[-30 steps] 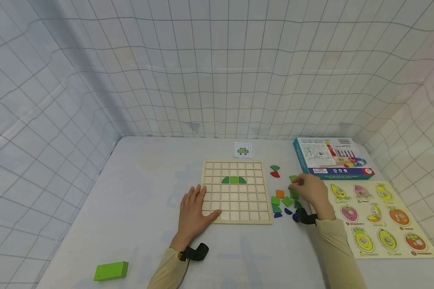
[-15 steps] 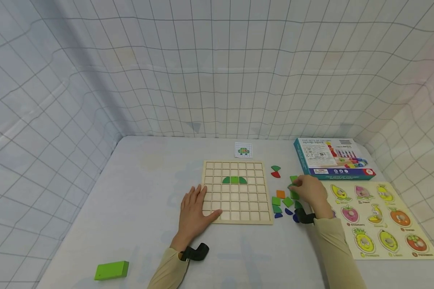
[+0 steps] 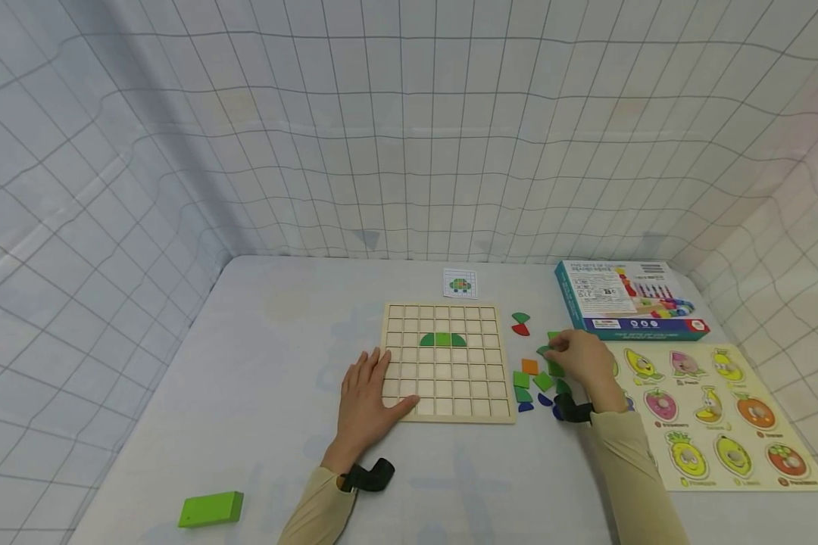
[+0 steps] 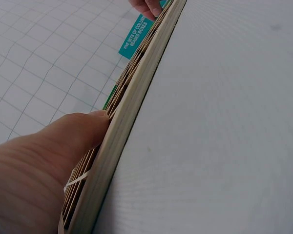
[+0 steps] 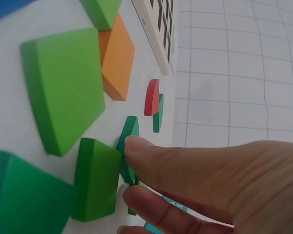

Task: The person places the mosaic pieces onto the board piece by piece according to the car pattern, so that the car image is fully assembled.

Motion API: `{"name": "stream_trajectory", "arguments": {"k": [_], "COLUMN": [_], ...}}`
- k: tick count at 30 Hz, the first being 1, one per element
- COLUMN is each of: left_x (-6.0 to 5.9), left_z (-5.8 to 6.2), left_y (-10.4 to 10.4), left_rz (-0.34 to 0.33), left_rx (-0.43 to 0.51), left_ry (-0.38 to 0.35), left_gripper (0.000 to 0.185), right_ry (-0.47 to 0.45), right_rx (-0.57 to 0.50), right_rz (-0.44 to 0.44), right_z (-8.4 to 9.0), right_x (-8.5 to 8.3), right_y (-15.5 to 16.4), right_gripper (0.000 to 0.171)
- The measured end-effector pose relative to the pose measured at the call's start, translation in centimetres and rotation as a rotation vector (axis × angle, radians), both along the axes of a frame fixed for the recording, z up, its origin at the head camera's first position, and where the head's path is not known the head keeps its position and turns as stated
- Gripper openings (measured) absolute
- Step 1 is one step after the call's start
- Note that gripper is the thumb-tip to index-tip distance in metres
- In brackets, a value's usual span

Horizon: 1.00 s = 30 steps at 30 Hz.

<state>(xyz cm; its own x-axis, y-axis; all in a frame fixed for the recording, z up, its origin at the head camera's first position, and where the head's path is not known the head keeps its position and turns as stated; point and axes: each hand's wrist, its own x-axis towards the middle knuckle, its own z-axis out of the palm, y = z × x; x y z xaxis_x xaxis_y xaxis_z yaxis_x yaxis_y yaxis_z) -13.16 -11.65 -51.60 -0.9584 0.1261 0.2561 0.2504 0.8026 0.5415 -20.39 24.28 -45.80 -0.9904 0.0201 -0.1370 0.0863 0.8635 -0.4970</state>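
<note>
My left hand (image 3: 363, 397) rests on the lower left corner of a wooden grid board (image 3: 450, 417), fingers spread and thumb over the front rim. In the left wrist view the thumb (image 4: 83, 129) lies along the board's edge. On the board, a light green square tile (image 3: 443, 339) sits between two dark green quarter-round tiles (image 3: 427, 340). To the right, my right hand (image 3: 584, 363) pinches a dark green quarter-round tile (image 5: 130, 127) between thumb and index finger. Close beside it in the right wrist view lie green square tiles (image 5: 68, 87) and an orange one (image 5: 118, 61).
A small pattern card (image 3: 460, 284) lies behind the board. Blue half-round tiles (image 3: 526, 407) and a red tile (image 3: 521, 329) lie right of it. A teal box (image 3: 630, 299) and a fruit puzzle board (image 3: 709, 477) occupy the right side. A green block (image 3: 210, 509) lies front left.
The dark green tile at my right fingertips shows further out to the left of them now. My left hand stays in place on the board.
</note>
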Motion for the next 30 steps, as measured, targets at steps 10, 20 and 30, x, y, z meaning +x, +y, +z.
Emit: {"name": "stream_trajectory", "arguments": {"k": [10,20,30], "left_x": [-0.07,-0.02,-0.08], "left_z": [-0.08,-0.18,-0.22], "left_y": [-0.07,-0.17,-0.07], "left_rz": [0.000,-0.003,-0.006], "left_rx": [0.003,0.005,0.008], "left_ry": [-0.001,0.001,0.014], "left_gripper": [0.089,0.089,0.089], "right_ry": [-0.039,-0.062,0.010], "right_rx": [0.033,0.051,-0.024], "right_rz": [0.048,0.109,0.083], "right_z": [0.31,0.41,0.03], "right_x": [-0.52,-0.96,-0.53], "right_y": [0.12,0.17,0.22], "right_gripper": [0.022,0.017,0.016]}}
